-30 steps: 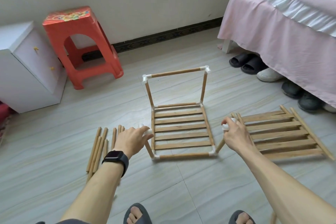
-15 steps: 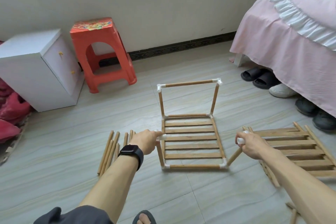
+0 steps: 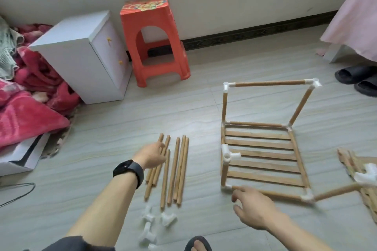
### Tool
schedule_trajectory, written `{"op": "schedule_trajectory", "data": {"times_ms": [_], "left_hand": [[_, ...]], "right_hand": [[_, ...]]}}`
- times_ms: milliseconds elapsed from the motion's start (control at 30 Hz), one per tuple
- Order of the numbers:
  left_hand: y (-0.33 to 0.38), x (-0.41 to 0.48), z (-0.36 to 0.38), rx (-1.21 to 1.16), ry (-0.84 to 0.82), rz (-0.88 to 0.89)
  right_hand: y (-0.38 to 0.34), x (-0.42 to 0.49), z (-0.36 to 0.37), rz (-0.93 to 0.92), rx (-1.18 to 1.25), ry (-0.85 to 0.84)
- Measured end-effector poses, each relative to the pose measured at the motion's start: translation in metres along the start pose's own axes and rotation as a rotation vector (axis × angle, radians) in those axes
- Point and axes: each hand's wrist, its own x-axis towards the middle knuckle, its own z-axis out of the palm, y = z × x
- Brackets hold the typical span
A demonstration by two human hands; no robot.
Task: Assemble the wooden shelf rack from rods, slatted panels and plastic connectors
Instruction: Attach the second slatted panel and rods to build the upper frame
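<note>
A partly built rack (image 3: 263, 157) stands on the floor: a slatted panel framed by rods and white corner connectors, with a rod arch rising at its far end. A short upright with a white connector (image 3: 229, 154) rises from its near left corner; a leaning rod (image 3: 336, 191) with a connector sticks out at the near right. Several loose rods (image 3: 175, 169) lie left of it. My left hand (image 3: 151, 154) reaches over those rods, fingers extended. My right hand (image 3: 251, 208) hovers open by the rack's near edge. A few white connectors (image 3: 151, 224) lie near my feet.
A second slatted panel (image 3: 365, 185) lies at the right edge. A red plastic stool (image 3: 153, 40) and a white cabinet (image 3: 81, 55) stand by the wall. Red blankets (image 3: 24, 108) pile at left. Dark slippers (image 3: 361, 79) sit under a pink bed skirt (image 3: 357, 16).
Both hands have let go of the two front uprights. My left hand moved left over the loose rods, my right hand dropped toward the near edge. The view swung left.
</note>
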Motion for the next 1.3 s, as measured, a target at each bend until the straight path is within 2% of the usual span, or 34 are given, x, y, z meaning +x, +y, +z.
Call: {"op": "schedule_trajectory", "data": {"times_ms": [67, 167, 267, 333, 433, 533, 667, 767, 900, 967, 1100, 1133, 1167, 1200, 1233, 1267, 1300], "left_hand": [[-0.02, 0.009, 0.044, -0.043, -0.099, -0.045], [-0.031, 0.021, 0.109, -0.077, -0.156, -0.079], [-0.023, 0.03, 0.159, -0.036, -0.179, -0.098], [-0.016, 0.037, 0.18, 0.025, -0.139, -0.109], [-0.009, 0.046, 0.194, 0.225, -0.038, -0.102], [-0.005, 0.053, 0.2, 0.326, -0.034, -0.114], [-0.008, 0.053, 0.197, 0.235, -0.097, -0.177], [-0.012, 0.047, 0.177, 0.028, -0.099, -0.151], [-0.014, 0.029, 0.117, -0.086, 0.05, -0.021], [-0.007, 0.016, 0.078, -0.166, 0.17, 0.042], [0.03, -0.013, 0.014, -0.166, 0.377, 0.196], [0.043, -0.022, 0.003, -0.144, 0.404, 0.235], [0.059, -0.032, -0.006, -0.12, 0.427, 0.28], [0.075, -0.041, -0.013, -0.095, 0.447, 0.328], [0.091, -0.05, -0.019, -0.064, 0.463, 0.378], [0.108, -0.059, -0.023, -0.029, 0.474, 0.428], [0.124, -0.068, -0.025, -0.001, 0.477, 0.478]], "right_hand": [[-0.017, 0.026, 0.03, -0.027, 0.054, -0.115], [-0.028, 0.06, 0.067, -0.034, 0.077, -0.223], [-0.026, 0.078, 0.096, -0.046, -0.054, -0.332], [-0.02, 0.081, 0.112, -0.058, -0.146, -0.368], [-0.014, 0.083, 0.119, -0.062, -0.195, -0.392], [-0.014, 0.086, 0.114, -0.051, -0.182, -0.422], [-0.019, 0.088, 0.109, -0.026, -0.175, -0.47], [-0.03, 0.09, 0.092, 0.001, -0.161, -0.545], [-0.056, 0.075, 0.041, 0.02, 0.082, -0.521], [-0.067, 0.061, 0.012, 0.023, 0.293, -0.45], [-0.074, 0.028, -0.07, -0.052, 0.731, -0.501], [-0.073, 0.018, -0.095, -0.09, 0.826, -0.414], [-0.071, 0.008, -0.12, -0.132, 0.871, -0.207], [-0.066, -0.002, -0.144, -0.161, 0.832, 0.106], [-0.058, -0.011, -0.167, -0.184, 0.707, 0.45], [-0.048, -0.02, -0.187, -0.218, 0.499, 0.708], [-0.035, -0.029, -0.201, -0.229, 0.256, 0.819]]}}
